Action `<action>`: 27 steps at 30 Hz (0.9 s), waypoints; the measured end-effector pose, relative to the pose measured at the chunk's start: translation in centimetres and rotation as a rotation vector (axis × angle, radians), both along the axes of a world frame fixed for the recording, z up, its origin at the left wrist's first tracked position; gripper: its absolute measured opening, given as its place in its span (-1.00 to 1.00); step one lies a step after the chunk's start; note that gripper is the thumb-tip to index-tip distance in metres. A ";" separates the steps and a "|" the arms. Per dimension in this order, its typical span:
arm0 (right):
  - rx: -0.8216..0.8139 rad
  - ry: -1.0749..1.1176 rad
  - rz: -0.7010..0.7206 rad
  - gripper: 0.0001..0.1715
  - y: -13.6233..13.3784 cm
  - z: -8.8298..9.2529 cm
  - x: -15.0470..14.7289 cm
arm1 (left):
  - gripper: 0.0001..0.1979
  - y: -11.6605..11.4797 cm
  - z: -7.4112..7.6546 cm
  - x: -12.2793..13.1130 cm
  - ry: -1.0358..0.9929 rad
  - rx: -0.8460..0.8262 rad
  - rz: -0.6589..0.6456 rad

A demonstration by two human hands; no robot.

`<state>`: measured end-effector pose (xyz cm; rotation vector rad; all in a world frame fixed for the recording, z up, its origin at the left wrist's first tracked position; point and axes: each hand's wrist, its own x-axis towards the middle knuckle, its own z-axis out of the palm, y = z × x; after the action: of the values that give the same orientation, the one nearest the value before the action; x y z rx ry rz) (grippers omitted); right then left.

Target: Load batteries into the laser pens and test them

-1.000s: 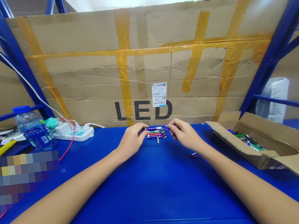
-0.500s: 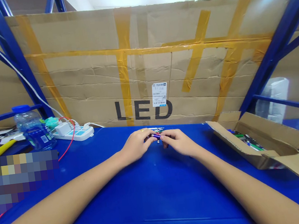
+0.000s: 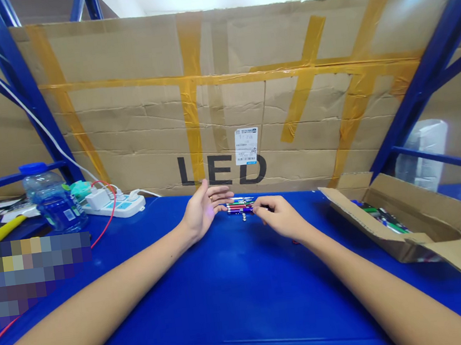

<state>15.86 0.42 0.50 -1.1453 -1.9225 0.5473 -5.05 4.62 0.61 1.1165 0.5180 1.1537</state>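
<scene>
Several pens (image 3: 234, 206) in different colours lie side by side at the back middle of the blue table. The nearest is a purple pen (image 3: 245, 210); its right end meets the curled fingertips of my right hand (image 3: 277, 217). Just in front of it sit small silver pieces (image 3: 244, 217), too small to name. My left hand (image 3: 202, 210) is open left of the pens, palm turned toward them, fingers apart and holding nothing. A small red bit (image 3: 295, 242) shows beside my right wrist.
On the right stands an open cardboard box (image 3: 417, 253) with more pens (image 3: 385, 218) inside. At the left are a bottle of blue liquid (image 3: 64, 212), a white power strip (image 3: 128, 207) and a red cable (image 3: 108, 224). A large cardboard sheet (image 3: 145, 132) backs the blue table (image 3: 237, 295).
My left hand has let go of the purple pen, opened and drawn back to the left. My right hand has shifted slightly right. The pen row and silver pieces are now more visible.
</scene>
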 end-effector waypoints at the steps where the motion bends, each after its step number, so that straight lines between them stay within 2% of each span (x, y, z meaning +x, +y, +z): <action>1: 0.001 -0.001 -0.003 -0.72 0.0 0.0 0.0 | -0.39 0.0 0.0 0.0 0.001 -0.008 0.008; 27: 0.066 -0.066 -0.010 -0.78 -0.4 0.2 -0.1 | -0.44 0.1 -0.1 -0.5 0.023 -0.002 -0.013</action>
<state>15.75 0.00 0.70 -1.1425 -1.9753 0.4424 -5.50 4.76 0.53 1.1310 0.5294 1.1298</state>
